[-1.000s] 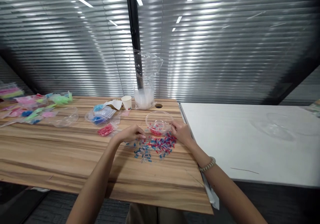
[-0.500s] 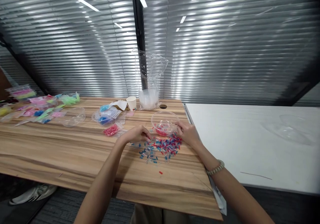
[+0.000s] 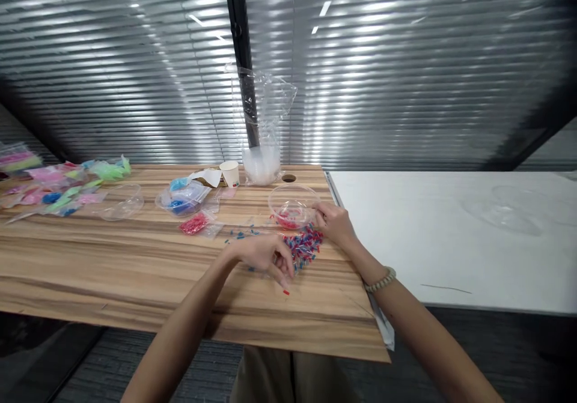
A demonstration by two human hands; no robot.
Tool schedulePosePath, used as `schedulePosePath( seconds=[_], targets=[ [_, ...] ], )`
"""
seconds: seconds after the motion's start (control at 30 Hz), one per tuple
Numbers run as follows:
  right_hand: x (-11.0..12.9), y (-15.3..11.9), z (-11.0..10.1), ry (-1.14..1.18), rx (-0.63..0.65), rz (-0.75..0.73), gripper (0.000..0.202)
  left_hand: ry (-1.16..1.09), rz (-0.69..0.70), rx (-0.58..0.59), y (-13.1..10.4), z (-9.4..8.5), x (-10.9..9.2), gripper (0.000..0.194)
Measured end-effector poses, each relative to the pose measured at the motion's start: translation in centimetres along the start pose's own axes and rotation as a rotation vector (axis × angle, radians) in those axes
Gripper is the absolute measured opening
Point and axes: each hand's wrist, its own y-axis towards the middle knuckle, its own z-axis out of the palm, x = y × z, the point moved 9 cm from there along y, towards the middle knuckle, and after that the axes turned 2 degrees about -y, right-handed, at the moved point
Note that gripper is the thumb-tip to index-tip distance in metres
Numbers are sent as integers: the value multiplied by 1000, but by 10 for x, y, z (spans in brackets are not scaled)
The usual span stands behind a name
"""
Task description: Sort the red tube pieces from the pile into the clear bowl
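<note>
My right hand [image 3: 332, 221] pinches the right rim of a clear round plastic bowl [image 3: 276, 208], which has red tube pieces [image 3: 288, 218] inside. In front of the bowl lies a pile of small red, blue and clear tube pieces [image 3: 306, 248], partly hidden by my left hand [image 3: 267, 255]. That hand hovers low at the pile's near left edge, its fingers bent and apart from the thumb, with nothing visible held. Right at its thumb tip is a lone red tube piece [image 3: 286, 292] on the table. A few blue pieces [image 3: 241, 234] are scattered behind the left wrist.
A bag of red pieces [image 3: 193, 224], a clear bowl with blue packets [image 3: 180, 206], a paper cup [image 3: 230, 175] and a clear bag with white contents [image 3: 262, 166] stand behind. Colourful packets [image 3: 58, 190] lie far left. A white table [image 3: 406, 229] adjoins on the right.
My left hand has moved right and nearer to me, from the back of the pile to the lone red piece. My right hand keeps its hold on the bowl. The view has shifted slightly.
</note>
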Motion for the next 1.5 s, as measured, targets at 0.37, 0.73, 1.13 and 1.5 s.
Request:
schedulePosePath(
  seconds=[0.37, 0.73, 1.13, 1.5],
  targets=[
    [3, 0, -1, -1, -19, -28, 25, -33, -244, 142, 11, 33, 33, 18],
    [9, -1, 0, 7, -22, -87, 24, -7, -251, 91, 16, 31, 42, 10],
    [1, -4, -18, 22, -247, -77, 25, 469, -359, -622, -35, -84, 60, 15],
    [15, -5, -24, 24, -270, -156, 26, 648, -422, -644, -30, -77, 61, 16]
  ],
)
